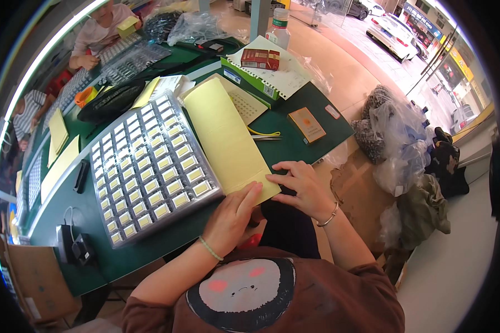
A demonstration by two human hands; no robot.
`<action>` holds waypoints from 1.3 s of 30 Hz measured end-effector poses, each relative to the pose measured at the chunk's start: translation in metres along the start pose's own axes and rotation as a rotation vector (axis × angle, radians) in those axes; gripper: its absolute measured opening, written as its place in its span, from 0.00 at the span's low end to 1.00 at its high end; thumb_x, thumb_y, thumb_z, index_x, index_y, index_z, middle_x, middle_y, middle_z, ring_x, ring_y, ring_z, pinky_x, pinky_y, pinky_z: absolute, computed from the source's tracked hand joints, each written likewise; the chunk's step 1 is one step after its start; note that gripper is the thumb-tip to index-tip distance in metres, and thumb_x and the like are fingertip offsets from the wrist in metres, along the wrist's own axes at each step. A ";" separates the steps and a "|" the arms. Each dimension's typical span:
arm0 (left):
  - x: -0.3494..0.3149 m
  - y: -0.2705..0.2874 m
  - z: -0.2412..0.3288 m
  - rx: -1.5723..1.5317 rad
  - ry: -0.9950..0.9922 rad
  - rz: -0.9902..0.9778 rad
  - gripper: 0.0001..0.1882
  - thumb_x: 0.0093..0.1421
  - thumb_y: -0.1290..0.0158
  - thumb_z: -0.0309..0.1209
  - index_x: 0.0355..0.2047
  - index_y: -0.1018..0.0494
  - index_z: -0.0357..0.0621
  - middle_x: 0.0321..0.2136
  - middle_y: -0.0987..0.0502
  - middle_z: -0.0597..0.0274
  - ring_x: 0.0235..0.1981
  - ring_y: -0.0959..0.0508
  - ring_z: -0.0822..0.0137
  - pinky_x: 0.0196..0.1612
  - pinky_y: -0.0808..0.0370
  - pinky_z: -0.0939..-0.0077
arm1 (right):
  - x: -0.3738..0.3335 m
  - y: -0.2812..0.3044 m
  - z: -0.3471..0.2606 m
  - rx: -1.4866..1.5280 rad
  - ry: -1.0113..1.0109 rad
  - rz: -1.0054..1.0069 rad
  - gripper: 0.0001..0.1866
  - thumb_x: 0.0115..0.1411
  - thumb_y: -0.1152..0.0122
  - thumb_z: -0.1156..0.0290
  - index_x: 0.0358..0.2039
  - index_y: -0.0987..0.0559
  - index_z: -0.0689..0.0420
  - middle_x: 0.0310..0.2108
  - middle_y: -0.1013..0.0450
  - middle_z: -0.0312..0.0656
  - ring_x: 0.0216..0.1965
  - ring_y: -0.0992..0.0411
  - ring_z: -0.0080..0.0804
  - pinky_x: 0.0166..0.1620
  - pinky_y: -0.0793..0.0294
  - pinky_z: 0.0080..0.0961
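A long yellow paper sheet [222,130] lies beside a clear plastic tray [110,230] whose several rows of pockets hold small whitish pieces with yellow faces. The sheet's near end sticks out over the table edge. My left hand [231,218] grips that end, its fingers together on top of the paper; its thumb is hidden. At the sheet's right corner, my right hand [301,188] holds the edge between thumb and fingers, with the other fingers bent and apart. Tweezers [265,137] and a yellow strip lie just right of the sheet.
On the green table [150,258] are an orange box [306,125], a red box [260,59] on a spiral pad, a black mesh bag [111,101] and black power adapters [75,247]. Other people work at the far left. Bags of parts [391,139] stand on the floor at right.
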State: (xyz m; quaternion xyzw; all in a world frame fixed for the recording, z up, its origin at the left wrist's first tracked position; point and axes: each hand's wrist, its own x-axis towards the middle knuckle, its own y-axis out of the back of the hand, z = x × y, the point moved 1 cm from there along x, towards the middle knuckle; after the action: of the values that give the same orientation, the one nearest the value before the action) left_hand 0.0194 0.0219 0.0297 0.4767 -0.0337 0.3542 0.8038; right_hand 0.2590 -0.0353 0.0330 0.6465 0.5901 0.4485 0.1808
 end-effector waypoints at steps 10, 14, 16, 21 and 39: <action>0.003 -0.011 -0.002 0.185 0.014 0.031 0.36 0.56 0.36 0.20 0.66 0.32 0.38 0.61 0.24 0.52 0.62 0.24 0.48 0.63 0.25 0.58 | -0.010 -0.018 0.006 -0.102 0.116 0.190 0.23 0.46 0.21 0.71 0.46 0.12 0.46 0.48 0.21 0.32 0.41 0.27 0.33 0.50 0.31 0.34; 0.004 -0.011 -0.001 0.184 -0.005 0.051 0.31 0.56 0.35 0.20 0.61 0.27 0.39 0.59 0.22 0.53 0.61 0.23 0.50 0.63 0.25 0.58 | -0.013 -0.027 0.007 -0.112 0.138 0.269 0.21 0.48 0.24 0.69 0.46 0.14 0.43 0.46 0.22 0.29 0.45 0.27 0.34 0.51 0.31 0.35; 0.005 -0.009 0.000 0.128 0.021 0.057 0.28 0.56 0.36 0.20 0.58 0.24 0.40 0.59 0.21 0.53 0.60 0.23 0.50 0.62 0.24 0.59 | -0.014 -0.026 0.007 -0.109 0.161 0.287 0.21 0.48 0.24 0.69 0.45 0.14 0.43 0.46 0.22 0.29 0.45 0.27 0.33 0.51 0.31 0.35; 0.006 -0.008 0.002 0.080 0.048 0.075 0.22 0.57 0.36 0.21 0.53 0.20 0.41 0.57 0.20 0.54 0.60 0.22 0.51 0.61 0.24 0.59 | -0.020 -0.032 0.011 -0.146 0.207 0.328 0.20 0.49 0.25 0.69 0.45 0.15 0.45 0.45 0.22 0.29 0.45 0.26 0.32 0.51 0.30 0.35; 0.005 -0.008 0.003 0.170 0.021 0.049 0.23 0.57 0.36 0.22 0.54 0.20 0.43 0.59 0.21 0.58 0.60 0.23 0.54 0.62 0.24 0.61 | -0.039 -0.035 0.013 -0.184 0.321 0.375 0.12 0.55 0.34 0.73 0.41 0.16 0.53 0.49 0.20 0.42 0.54 0.22 0.42 0.56 0.19 0.38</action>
State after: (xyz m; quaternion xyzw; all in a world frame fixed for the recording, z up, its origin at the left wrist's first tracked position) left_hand 0.0286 0.0199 0.0270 0.5384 -0.0068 0.3805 0.7519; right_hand 0.2518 -0.0596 -0.0152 0.6458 0.4380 0.6228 0.0566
